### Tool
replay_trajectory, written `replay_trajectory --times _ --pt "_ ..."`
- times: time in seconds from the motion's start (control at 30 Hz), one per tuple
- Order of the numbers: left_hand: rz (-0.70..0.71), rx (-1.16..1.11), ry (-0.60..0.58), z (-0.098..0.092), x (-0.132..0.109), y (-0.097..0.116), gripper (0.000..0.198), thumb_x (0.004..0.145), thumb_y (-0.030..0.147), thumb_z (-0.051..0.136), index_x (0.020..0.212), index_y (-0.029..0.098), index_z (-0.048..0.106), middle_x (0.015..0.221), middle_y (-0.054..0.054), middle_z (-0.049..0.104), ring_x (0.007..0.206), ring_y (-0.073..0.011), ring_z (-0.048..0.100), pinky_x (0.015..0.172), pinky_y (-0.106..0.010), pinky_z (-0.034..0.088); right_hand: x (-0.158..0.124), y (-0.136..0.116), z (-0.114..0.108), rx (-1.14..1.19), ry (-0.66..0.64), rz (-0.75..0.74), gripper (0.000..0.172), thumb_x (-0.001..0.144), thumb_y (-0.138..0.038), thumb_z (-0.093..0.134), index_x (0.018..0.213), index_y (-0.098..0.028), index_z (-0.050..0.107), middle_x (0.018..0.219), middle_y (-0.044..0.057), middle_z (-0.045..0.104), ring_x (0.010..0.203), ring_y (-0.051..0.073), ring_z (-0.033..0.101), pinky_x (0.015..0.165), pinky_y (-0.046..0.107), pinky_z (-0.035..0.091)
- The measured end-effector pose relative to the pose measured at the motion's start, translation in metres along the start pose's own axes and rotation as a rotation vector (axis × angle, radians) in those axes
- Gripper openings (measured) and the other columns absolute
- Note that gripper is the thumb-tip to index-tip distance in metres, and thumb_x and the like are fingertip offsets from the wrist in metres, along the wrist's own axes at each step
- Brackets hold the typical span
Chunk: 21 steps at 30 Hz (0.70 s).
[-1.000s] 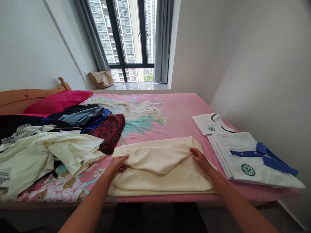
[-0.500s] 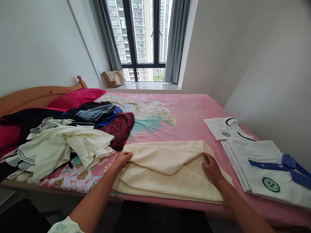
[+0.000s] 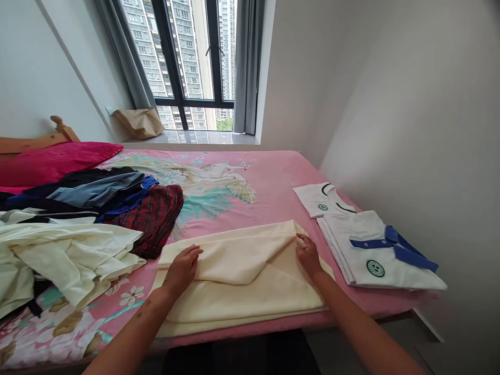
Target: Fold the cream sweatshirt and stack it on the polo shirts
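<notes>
A cream folded garment (image 3: 234, 297) lies across the near edge of the bed, its upper layer creased and turned over; its exact kind is not clear. My left hand (image 3: 183, 268) rests on the left part of it, fingers stretched towards the middle of the fabric. At the upper right corner of the garment, my right hand (image 3: 308, 255) pinches a fold of the top layer between thumb and fingers. Close by on the right are a folded white polo shirt (image 3: 367, 250) with blue trim and a folded white shirt (image 3: 322, 200) with black trim, both bearing round green badges.
Loose clothes are heaped on the left, among them a cream garment (image 3: 70, 250), a red plaid garment (image 3: 156, 216) and blue pieces. Behind them lies a red pillow (image 3: 66, 161). A pink patterned sheet (image 3: 273, 172) covers the bed. A brown paper bag (image 3: 140, 122) sits on the windowsill.
My left hand has let go of the garment's left edge and come to rest on the fabric. My right hand keeps its pinch, nearer the corner. The view has swung right.
</notes>
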State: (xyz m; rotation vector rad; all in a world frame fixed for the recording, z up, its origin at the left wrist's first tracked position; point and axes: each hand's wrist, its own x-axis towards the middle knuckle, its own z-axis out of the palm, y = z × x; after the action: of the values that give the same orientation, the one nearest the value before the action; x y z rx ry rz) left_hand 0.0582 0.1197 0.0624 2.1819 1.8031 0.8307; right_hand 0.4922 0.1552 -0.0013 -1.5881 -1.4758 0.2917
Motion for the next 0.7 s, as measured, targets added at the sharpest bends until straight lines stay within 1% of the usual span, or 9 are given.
replay_trajectory --times 0.1,0.17,0.23,0.33,0.4,0.43,0.5,0.57,0.7 --pt "0.078 0.062 -0.014 0.01 0.002 0.01 0.033 0.084 0.028 0.038 0.1 0.018 0.065 0.117 -0.01 0.063 0.115 -0.0241 0.053 0.102 -0.041 0.04 0.005 -0.016 0.0 -0.067 0.038 -0.072 0.04 0.069 -0.019 0.04 0.105 -0.017 0.056 0.106 0.009 0.06 0.103 0.025 0.05 0.088 0.044 0.044" --pt "0.136 0.097 0.001 0.015 -0.001 0.029 0.032 0.087 0.029 0.038 0.102 0.018 0.064 0.115 -0.011 0.063 0.114 -0.0239 0.054 0.101 -0.041 0.041 0.007 -0.026 0.001 -0.105 0.01 -0.149 0.038 0.07 -0.016 0.039 0.104 -0.018 0.056 0.104 0.009 0.06 0.103 0.024 0.049 0.09 0.042 0.043" --pt "0.237 0.085 -0.008 0.021 -0.009 0.059 0.028 0.087 0.028 0.04 0.102 0.02 0.063 0.111 -0.009 0.063 0.11 -0.0222 0.055 0.098 -0.039 0.042 0.007 -0.036 0.002 -0.149 -0.049 -0.241 0.04 0.067 -0.012 0.039 0.104 -0.018 0.055 0.105 0.008 0.059 0.105 0.023 0.048 0.093 0.04 0.041" --pt "0.402 0.046 -0.096 0.037 -0.024 0.114 0.02 0.083 0.026 0.048 0.1 0.023 0.059 0.107 -0.008 0.06 0.106 -0.0228 0.054 0.094 -0.04 0.043 0.003 -0.046 0.001 -0.226 -0.164 -0.383 0.047 0.061 -0.007 0.042 0.105 -0.018 0.055 0.113 0.009 0.056 0.114 0.023 0.044 0.101 0.04 0.035" --pt "0.406 0.06 -0.131 0.054 -0.031 0.141 0.021 0.077 0.024 0.054 0.098 0.021 0.056 0.106 -0.008 0.058 0.104 -0.0249 0.052 0.092 -0.041 0.043 0.0 -0.049 0.0 -0.284 -0.237 -0.46 0.049 0.06 -0.006 0.044 0.105 -0.018 0.056 0.12 0.009 0.053 0.121 0.024 0.04 0.105 0.041 0.029" --pt "0.38 0.081 -0.126 0.064 -0.034 0.15 0.024 0.074 0.023 0.057 0.098 0.02 0.054 0.107 -0.009 0.056 0.104 -0.0261 0.051 0.092 -0.043 0.043 0.0 -0.05 0.0 -0.314 -0.263 -0.488 0.048 0.061 -0.005 0.044 0.106 -0.018 0.056 0.123 0.009 0.052 0.123 0.024 0.038 0.106 0.042 0.026" --pt "0.309 0.135 -0.088 0.083 -0.035 0.157 0.027 0.07 0.021 0.058 0.097 0.019 0.052 0.108 -0.01 0.055 0.105 -0.028 0.05 0.091 -0.045 0.042 0.002 -0.047 0.001 -0.376 -0.292 -0.522 0.043 0.067 -0.006 0.045 0.107 -0.018 0.057 0.126 0.01 0.051 0.125 0.025 0.036 0.108 0.044 0.021" --pt "0.257 0.173 -0.057 0.098 -0.034 0.156 0.026 0.07 0.021 0.057 0.096 0.018 0.051 0.107 -0.01 0.055 0.103 -0.0283 0.05 0.089 -0.045 0.042 0.007 -0.043 0.005 -0.431 -0.302 -0.539 0.038 0.075 -0.009 0.044 0.109 -0.018 0.058 0.127 0.01 0.051 0.126 0.026 0.034 0.109 0.045 0.016" --pt "0.227 0.197 -0.042 0.109 -0.03 0.151 0.024 0.071 0.017 0.052 0.095 0.017 0.05 0.102 -0.01 0.057 0.096 -0.0256 0.053 0.085 -0.042 0.045 0.024 -0.033 0.015 -0.501 -0.316 -0.559 0.033 0.085 -0.012 0.039 0.106 -0.022 0.062 0.127 0.008 0.053 0.126 0.024 0.036 0.11 0.046 0.011"
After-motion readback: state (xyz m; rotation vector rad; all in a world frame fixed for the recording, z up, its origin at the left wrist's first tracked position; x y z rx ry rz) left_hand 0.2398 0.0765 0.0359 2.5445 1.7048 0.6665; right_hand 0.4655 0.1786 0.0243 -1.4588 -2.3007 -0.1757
